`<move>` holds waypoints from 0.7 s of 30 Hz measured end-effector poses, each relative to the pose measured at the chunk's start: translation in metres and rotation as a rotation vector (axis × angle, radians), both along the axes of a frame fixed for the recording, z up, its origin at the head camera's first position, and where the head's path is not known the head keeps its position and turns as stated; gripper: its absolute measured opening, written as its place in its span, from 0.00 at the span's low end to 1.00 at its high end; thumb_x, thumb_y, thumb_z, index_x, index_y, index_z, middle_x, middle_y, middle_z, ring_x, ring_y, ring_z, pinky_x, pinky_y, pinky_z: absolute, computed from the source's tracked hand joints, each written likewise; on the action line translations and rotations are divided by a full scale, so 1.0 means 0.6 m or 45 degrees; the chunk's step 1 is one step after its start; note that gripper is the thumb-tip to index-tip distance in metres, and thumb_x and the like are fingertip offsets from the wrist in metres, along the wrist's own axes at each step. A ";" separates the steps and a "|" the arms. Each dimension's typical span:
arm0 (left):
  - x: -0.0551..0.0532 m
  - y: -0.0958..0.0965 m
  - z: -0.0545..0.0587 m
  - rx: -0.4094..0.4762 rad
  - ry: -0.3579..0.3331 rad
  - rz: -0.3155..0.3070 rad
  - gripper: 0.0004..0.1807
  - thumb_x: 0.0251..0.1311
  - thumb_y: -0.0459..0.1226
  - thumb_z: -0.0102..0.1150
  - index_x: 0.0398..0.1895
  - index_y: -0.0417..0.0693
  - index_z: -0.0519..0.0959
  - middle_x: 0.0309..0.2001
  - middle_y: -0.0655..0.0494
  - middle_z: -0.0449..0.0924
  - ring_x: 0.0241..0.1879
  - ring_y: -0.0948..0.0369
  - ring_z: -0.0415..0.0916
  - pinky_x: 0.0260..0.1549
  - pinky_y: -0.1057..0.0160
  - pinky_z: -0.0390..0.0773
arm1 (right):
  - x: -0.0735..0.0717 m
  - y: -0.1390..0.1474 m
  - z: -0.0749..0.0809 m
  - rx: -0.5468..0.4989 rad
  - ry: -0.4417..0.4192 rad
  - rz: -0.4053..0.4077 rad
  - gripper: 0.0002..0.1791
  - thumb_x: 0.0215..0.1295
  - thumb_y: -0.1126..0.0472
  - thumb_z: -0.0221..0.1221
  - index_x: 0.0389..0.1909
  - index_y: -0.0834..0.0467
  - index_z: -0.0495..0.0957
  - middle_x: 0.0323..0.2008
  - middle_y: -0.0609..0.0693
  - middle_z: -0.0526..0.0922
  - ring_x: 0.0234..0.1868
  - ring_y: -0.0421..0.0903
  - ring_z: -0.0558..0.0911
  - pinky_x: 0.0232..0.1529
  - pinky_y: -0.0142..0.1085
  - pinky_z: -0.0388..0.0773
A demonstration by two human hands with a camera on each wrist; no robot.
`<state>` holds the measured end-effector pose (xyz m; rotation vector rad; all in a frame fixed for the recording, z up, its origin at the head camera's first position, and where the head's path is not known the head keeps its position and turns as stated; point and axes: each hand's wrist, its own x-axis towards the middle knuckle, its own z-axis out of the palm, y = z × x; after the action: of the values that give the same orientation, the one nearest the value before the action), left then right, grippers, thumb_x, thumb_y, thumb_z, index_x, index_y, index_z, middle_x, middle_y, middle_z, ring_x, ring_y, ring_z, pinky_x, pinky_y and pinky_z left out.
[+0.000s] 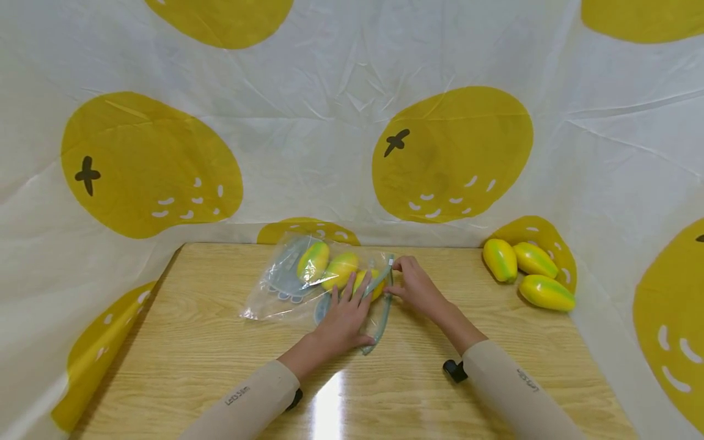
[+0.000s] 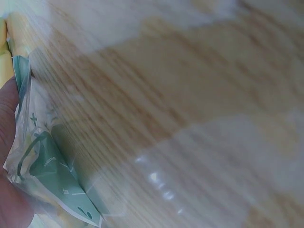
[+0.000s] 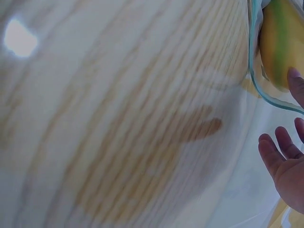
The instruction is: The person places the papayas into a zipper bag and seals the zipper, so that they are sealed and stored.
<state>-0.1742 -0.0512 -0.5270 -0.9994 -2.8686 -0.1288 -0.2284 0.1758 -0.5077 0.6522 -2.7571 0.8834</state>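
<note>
A clear plastic bag (image 1: 264, 305) with a green-edged mouth lies on the table, holding several yellow mango-like fruits (image 1: 341, 269) with green streaks. Pale blue-green print shows on its left part. My left hand (image 1: 343, 321) rests on the bag with spread fingers, its thumb at the lower end of the mouth. At the upper end of the mouth, my right hand (image 1: 420, 287) touches the green rim (image 3: 253, 57) with thumb and index finger apart. In the right wrist view, its other fingers (image 3: 285, 147) stand loosely extended. One fruit (image 3: 280, 42) shows just inside the rim.
Three similar yellow-green fruits (image 1: 519, 272) lie at the table's back right corner. The wooden table (image 1: 220, 366) is bordered at the back and sides by a white cloth (image 1: 308, 153) printed with large yellow fruit shapes.
</note>
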 end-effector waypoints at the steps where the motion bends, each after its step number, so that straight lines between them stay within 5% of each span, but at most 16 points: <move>1: 0.000 0.000 0.000 0.001 -0.001 0.000 0.63 0.47 0.68 0.73 0.79 0.42 0.60 0.85 0.45 0.30 0.82 0.36 0.37 0.66 0.25 0.62 | -0.001 0.000 0.001 -0.002 -0.019 -0.002 0.32 0.54 0.60 0.77 0.53 0.70 0.71 0.51 0.65 0.75 0.53 0.60 0.78 0.55 0.53 0.80; 11: -0.002 0.000 0.003 -0.006 -0.020 0.008 0.60 0.47 0.68 0.72 0.77 0.42 0.64 0.85 0.45 0.29 0.82 0.36 0.37 0.67 0.26 0.62 | 0.018 0.040 0.016 0.005 -0.260 -0.047 0.37 0.62 0.56 0.73 0.65 0.69 0.68 0.62 0.67 0.76 0.64 0.65 0.77 0.64 0.58 0.75; 21: -0.001 0.000 0.004 0.008 -0.039 0.004 0.61 0.47 0.68 0.72 0.77 0.41 0.63 0.85 0.45 0.30 0.82 0.36 0.36 0.67 0.25 0.61 | 0.060 0.148 0.032 -0.017 -0.335 -0.132 0.43 0.67 0.55 0.69 0.75 0.65 0.61 0.72 0.67 0.69 0.73 0.68 0.67 0.69 0.65 0.66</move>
<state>-0.1747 -0.0511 -0.5245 -1.0002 -2.8954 -0.1535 -0.1926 0.2646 -0.4885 0.4110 -2.9794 1.0299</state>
